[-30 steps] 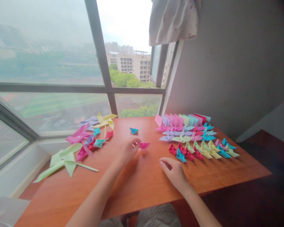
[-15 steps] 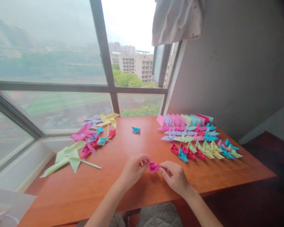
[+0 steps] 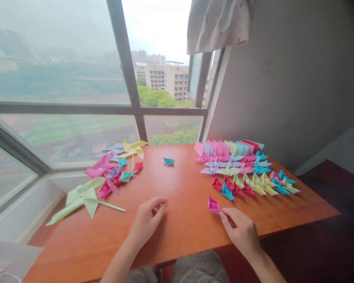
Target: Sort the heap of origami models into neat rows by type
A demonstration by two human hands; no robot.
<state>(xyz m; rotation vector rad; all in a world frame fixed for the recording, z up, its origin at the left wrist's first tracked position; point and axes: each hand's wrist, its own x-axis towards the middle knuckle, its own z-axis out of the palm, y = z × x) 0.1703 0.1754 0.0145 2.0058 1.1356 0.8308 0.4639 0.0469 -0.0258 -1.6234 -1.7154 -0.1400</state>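
A pink paper boat (image 3: 213, 204) hangs by its near corner from the fingertips of my right hand (image 3: 242, 228), whose thumb and fingers are closed on it. It is tilted, just in front of the rows of folded boats. My left hand (image 3: 149, 218) holds nothing; it is above the table to the left, fingers loosely curled with a gap to the thumb. Nearest the pink boat stand a blue paper boat (image 3: 227, 192) and several red paper boats (image 3: 216, 183). Another blue paper boat (image 3: 168, 161) sits alone near the table's far edge.
Behind the boats are rows of paper cranes (image 3: 228, 169) and upright folded papers (image 3: 223, 148). On the left lie a green pinwheel (image 3: 84, 195), a yellow pinwheel (image 3: 133, 148) and several small folded pieces. The wooden table (image 3: 177, 243) meets a window at the back.
My left hand has let go of the pink paper boat and moved left. My right hand has carried the boat to the right, toward the rows.
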